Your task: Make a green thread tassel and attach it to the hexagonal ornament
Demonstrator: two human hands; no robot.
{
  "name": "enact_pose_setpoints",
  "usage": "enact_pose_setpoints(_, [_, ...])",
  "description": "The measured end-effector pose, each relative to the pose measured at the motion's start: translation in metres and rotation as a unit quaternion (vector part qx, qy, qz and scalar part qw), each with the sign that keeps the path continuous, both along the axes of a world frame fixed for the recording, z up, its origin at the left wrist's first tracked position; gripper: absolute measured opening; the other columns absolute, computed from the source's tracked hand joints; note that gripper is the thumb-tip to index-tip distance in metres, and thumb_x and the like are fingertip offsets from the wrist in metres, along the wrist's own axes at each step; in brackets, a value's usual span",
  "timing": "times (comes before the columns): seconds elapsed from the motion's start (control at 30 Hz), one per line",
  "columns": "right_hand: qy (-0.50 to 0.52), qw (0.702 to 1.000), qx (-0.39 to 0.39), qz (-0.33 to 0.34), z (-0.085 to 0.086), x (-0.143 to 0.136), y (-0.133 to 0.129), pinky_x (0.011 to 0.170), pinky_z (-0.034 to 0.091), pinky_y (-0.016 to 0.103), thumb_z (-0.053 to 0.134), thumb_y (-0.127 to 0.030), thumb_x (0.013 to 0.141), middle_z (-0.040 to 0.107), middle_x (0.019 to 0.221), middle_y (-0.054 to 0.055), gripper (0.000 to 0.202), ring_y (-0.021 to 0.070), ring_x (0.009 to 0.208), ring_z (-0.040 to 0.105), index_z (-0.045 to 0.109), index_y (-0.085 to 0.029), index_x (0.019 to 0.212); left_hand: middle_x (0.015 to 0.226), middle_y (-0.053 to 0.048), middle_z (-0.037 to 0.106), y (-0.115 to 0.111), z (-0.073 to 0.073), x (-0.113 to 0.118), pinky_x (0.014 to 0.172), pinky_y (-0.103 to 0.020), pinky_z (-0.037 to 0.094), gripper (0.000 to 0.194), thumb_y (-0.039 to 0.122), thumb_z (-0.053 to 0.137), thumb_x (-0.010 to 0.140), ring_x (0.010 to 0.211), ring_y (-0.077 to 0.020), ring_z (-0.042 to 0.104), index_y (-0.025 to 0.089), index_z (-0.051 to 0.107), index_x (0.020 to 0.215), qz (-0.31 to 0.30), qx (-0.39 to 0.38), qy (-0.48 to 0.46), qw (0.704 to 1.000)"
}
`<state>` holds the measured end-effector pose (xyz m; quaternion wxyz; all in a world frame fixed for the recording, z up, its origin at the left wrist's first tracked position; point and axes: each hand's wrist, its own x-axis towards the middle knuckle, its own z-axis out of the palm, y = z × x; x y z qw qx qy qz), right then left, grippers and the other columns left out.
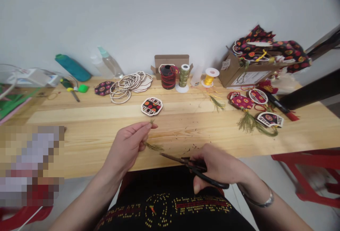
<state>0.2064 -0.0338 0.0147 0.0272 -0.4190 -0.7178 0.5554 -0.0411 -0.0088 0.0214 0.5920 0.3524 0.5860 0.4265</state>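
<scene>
My left hand (132, 140) is closed in a pinch on a small bundle of olive-green thread (154, 146); one end pokes up above the fingertips and the other hangs out below them. Black-handled scissors (172, 158) are in my right hand (216, 163), fingers through the handles, blades pointing left near the loose thread ends. A patterned fabric piece with a white cut-out frame (151, 106) lies on the wooden table (92, 142), just beyond my left hand. Dark thread scraps are scattered right of centre.
Spools of dark red (168, 77), olive (184, 75) and yellow thread (208, 79) stand near the wall. Wooden frames (120, 94) lie left of them. A cardboard box (236, 70) holds patterned fabric at the right, with tasselled ornaments (245, 121) before it. Red stools flank the table.
</scene>
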Motion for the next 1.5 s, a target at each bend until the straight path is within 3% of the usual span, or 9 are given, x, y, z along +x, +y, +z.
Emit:
enact_pose_setpoints(0.3, [0.018,0.994,0.072,0.079,0.013,-0.004,-0.011,0.040,0.019,0.021,0.078,-0.050,0.056,0.045,0.051,-0.008,0.038,0.0052,0.045,0.032,0.058,-0.019,0.064,0.050,0.007,0.032,0.001,-0.001,0.000,0.040,-0.016,0.017,0.026,0.038,0.073,0.069,0.045,-0.0045,0.024,0.014,0.073,0.080,0.003,0.000,-0.001,1.000])
enact_pose_setpoints(0.43, [-0.082,0.985,0.153,-0.017,0.026,0.010,-0.013,0.046,0.027,0.021,0.071,-0.044,0.068,0.053,0.056,-0.005,0.028,0.0082,0.051,0.042,0.057,-0.019,0.067,0.050,0.007,0.032,0.000,-0.002,-0.001,0.040,-0.015,0.016,0.026,0.038,0.073,0.069,0.046,-0.0044,0.024,0.015,0.073,0.082,0.002,0.002,-0.011,1.000])
enact_pose_setpoints(0.57, [-0.312,0.905,0.253,-0.142,0.025,0.038,-0.008,0.053,0.033,0.026,0.055,-0.046,0.080,0.064,0.069,0.005,0.028,0.0171,0.059,0.056,0.059,-0.018,0.076,0.049,0.008,0.032,0.000,-0.004,-0.002,0.040,-0.015,0.016,0.028,0.039,0.073,0.069,0.045,-0.0042,0.023,0.014,0.072,0.082,0.002,-0.004,-0.017,1.000])
enact_pose_setpoints(0.7, [-0.439,0.841,0.272,-0.162,0.011,0.060,-0.003,0.053,0.034,0.029,0.045,-0.043,0.085,0.065,0.068,0.009,0.031,0.0230,0.062,0.062,0.058,-0.017,0.073,0.048,0.008,0.031,0.001,-0.003,0.001,0.039,-0.015,0.015,0.031,0.040,0.074,0.067,0.044,-0.0038,0.022,0.013,0.072,0.082,0.001,-0.010,-0.022,1.000])
enact_pose_setpoints(0.87, [-0.422,0.844,0.292,-0.159,-0.002,0.074,-0.003,0.061,0.040,0.030,0.045,-0.033,0.085,0.067,0.082,0.011,0.022,0.0215,0.070,0.063,0.059,-0.016,0.083,0.047,0.008,0.032,0.000,-0.002,0.002,0.039,-0.014,0.016,0.035,0.042,0.076,0.065,0.044,-0.0036,0.023,0.012,0.072,0.082,0.000,-0.017,-0.022,1.000])
enact_pose_setpoints(0.97, [-0.432,0.840,0.290,-0.154,-0.005,0.079,0.001,0.059,0.039,0.029,0.045,-0.026,0.083,0.066,0.076,0.009,0.018,0.0202,0.066,0.061,0.060,-0.017,0.076,0.047,0.008,0.032,0.000,-0.003,0.002,0.039,-0.014,0.016,0.033,0.041,0.075,0.066,0.044,-0.0037,0.023,0.013,0.072,0.082,0.000,-0.015,-0.021,1.000])
enact_pose_setpoints(1.17, [-0.444,0.802,0.352,-0.187,-0.004,0.069,0.003,0.063,0.043,0.033,0.053,-0.021,0.080,0.064,0.074,0.012,0.015,0.0243,0.070,0.060,0.064,-0.013,0.075,0.048,0.008,0.032,-0.001,-0.005,0.004,0.039,-0.014,0.017,0.031,0.040,0.075,0.067,0.045,-0.0041,0.024,0.013,0.072,0.081,0.003,-0.007,-0.027,1.000])
enact_pose_setpoints(1.33, [-0.213,0.857,0.443,-0.154,-0.010,0.033,-0.004,0.076,0.043,0.033,0.049,-0.018,0.088,0.066,0.085,0.008,0.019,0.0220,0.084,0.057,0.068,-0.016,0.086,0.050,0.008,0.031,-0.002,-0.007,0.006,0.039,-0.014,0.018,0.029,0.040,0.073,0.069,0.046,-0.0043,0.024,0.014,0.072,0.082,-0.005,-0.004,-0.027,1.000])
enact_pose_setpoints(1.5, [-0.193,0.854,0.467,-0.122,-0.025,0.007,-0.008,0.071,0.036,0.034,0.053,-0.015,0.087,0.062,0.075,0.004,0.016,0.0219,0.080,0.051,0.064,-0.017,0.075,0.051,0.007,0.032,-0.004,-0.008,0.007,0.038,-0.014,0.018,0.027,0.039,0.072,0.070,0.046,-0.0045,0.024,0.015,0.073,0.081,-0.017,-0.002,-0.032,0.999])
